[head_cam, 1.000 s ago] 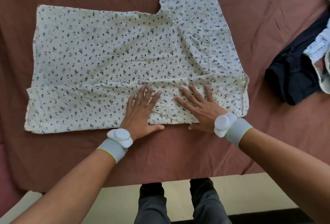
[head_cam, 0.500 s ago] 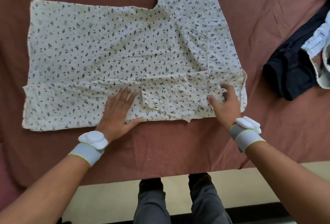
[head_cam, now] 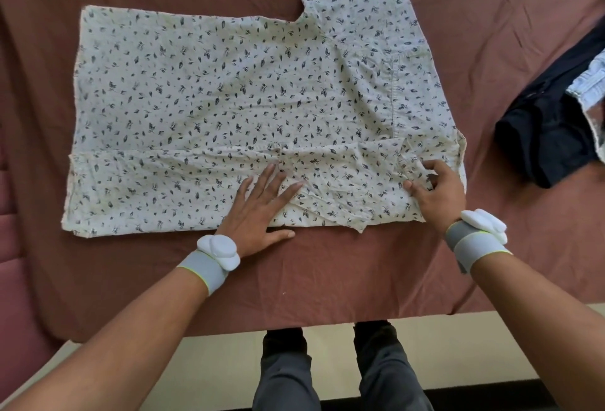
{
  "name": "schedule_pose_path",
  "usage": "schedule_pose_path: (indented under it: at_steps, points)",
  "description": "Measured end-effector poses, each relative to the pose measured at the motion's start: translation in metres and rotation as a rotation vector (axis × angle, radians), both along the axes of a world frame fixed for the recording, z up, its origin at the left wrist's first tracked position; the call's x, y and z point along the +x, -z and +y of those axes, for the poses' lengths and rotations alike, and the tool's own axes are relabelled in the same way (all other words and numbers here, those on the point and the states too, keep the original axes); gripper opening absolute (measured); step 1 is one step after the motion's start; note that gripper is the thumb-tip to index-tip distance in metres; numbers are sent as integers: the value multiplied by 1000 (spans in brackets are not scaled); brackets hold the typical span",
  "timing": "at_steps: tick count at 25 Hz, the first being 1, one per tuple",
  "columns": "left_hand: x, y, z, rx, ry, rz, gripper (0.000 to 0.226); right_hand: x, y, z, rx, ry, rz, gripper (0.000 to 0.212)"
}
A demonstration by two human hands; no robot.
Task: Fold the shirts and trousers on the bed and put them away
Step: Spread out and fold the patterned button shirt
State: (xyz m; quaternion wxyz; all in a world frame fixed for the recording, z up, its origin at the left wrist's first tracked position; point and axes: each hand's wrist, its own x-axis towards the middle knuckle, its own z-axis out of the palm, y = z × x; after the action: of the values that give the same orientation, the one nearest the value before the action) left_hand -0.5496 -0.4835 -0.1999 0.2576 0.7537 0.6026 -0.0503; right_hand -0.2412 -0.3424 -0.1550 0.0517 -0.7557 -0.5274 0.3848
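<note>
A cream shirt (head_cam: 229,99) with a small dark leaf print lies spread flat on the reddish-brown bed (head_cam: 360,279). One sleeve reaches toward the top edge of the view. The near edge and near sleeve are folded over onto the body. My left hand (head_cam: 258,211) rests flat on that folded strip near its middle, fingers spread. My right hand (head_cam: 437,191) is at the shirt's right end, fingers curled and pinching the fabric of the folded sleeve.
A dark navy garment (head_cam: 553,125) lies bunched at the right edge of the bed, with a pale blue denim piece (head_cam: 592,86) on top of it. The bed's near edge runs just in front of my legs (head_cam: 340,368), above a pale floor.
My right hand slid right from the middle of the folded strip to the shirt's right end and pinched the fabric. My left hand shifted slightly along the strip, still pressing flat.
</note>
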Motion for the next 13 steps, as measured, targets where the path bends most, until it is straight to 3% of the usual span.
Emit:
schedule_pose_path:
  at_steps: [2,4,5,8,13]
  points:
    - [-4,-1,-9,24,-21,-3,88,-1,-7,-4,130,-117,-68,43]
    - [1,-6,-4,89,-61,-24,81,-15,-9,-15,451,-473,-132,50]
    - [7,-8,3,127,-90,-35,78,-28,-6,-20,515,-663,-134,55]
    - [22,-5,26,140,-132,9,74,-65,15,-33,334,-1085,-242,71]
    - [20,13,34,56,-122,97,82,-37,44,-17,180,-1184,-422,79]
